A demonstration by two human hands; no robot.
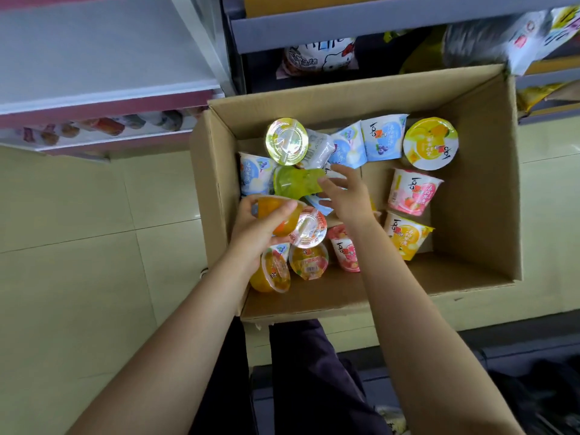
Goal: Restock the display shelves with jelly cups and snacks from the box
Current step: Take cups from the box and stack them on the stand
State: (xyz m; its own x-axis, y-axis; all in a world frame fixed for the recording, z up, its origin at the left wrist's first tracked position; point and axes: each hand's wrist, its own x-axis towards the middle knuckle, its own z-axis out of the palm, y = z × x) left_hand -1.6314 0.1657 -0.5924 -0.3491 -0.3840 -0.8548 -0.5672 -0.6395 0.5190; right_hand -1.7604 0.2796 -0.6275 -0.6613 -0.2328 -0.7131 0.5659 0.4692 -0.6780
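Head view looks straight down into an open cardboard box [477, 171] that sits on a pale tiled floor [78, 246], with both bare forearms reaching into it from below. The left hand [254, 227] has its fingers curled round an orange jelly cup [276, 215], held tilted over the box's near left corner, and a clear-lidded cup with a red rim [309, 229] sits just beside it, touching the same grip as far as can be told. The right hand [348, 196] reaches toward the middle of the box with fingers relaxed and spread, its fingertips [324, 183] touching a green jelly cup [295, 182] that lies tilted on top of the pile; whether it is pinched cannot be told. Round these lie blue-and-white blueberry cups [381, 139], a cup seen from above with a shiny yellow-green lid [286, 141], a yellow citrus cup [430, 142] upright in the far right corner, a pink strawberry cup [412, 191] and an orange-yellow cup [406, 235] on their sides along the right, and more orange cups [309, 260] near the front wall. Above the box stands a grey display shelf [345, 29] holding a white cartoon-cat snack bag [320, 54]; to the left a pink-edged white shelf [103, 58] shows a printed strip of sweets.
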